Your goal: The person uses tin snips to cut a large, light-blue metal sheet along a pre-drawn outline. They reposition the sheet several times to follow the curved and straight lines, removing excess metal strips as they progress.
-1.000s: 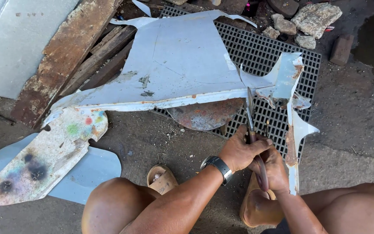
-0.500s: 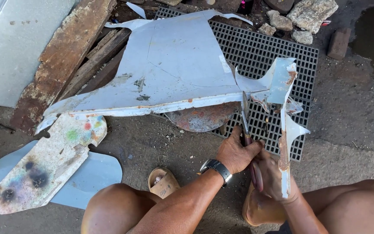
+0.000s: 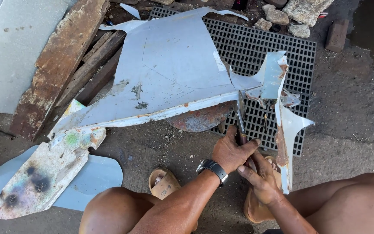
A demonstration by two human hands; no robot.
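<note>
Nearest the camera, two bare knees are seen, a sandal (image 3: 164,182) between them on the concrete.

Both hands are closed together on the handles of one pair of snips (image 3: 241,119). The left hand (image 3: 230,151), with a wristwatch (image 3: 213,169), is wrapped over the upper handle; the right hand (image 3: 260,180) is curled under the lower one, fingers tight. How far the handles are squeezed cannot be told, since they are covered by the hands.

The snips are laid with the long axis running straight away from the body, blades pointing up-frame. The blade tips are set at the near rusty edge of the sheet (image 3: 169,73), at the foot of a cut line that is carried on away from the grip. So the metal lies directly beyond and above the hands. The left hand is the nearer to the blades.

To the right of the cut, a flap (image 3: 288,130) is bent up and hangs down beside the right hand, just touching or nearly so; which cannot be told.

Count: one pair of snips, one large grey sheet, one black grate (image 3: 273,47) under it, one rusty disc (image 3: 200,119) partly hidden below the sheet edge. At the left, a paint-stained offcut (image 3: 44,173) is laid over a pale blue one (image 3: 94,175). Farther off, one rusted plank (image 3: 57,65) and several stones (image 3: 299,13) are noted
</note>
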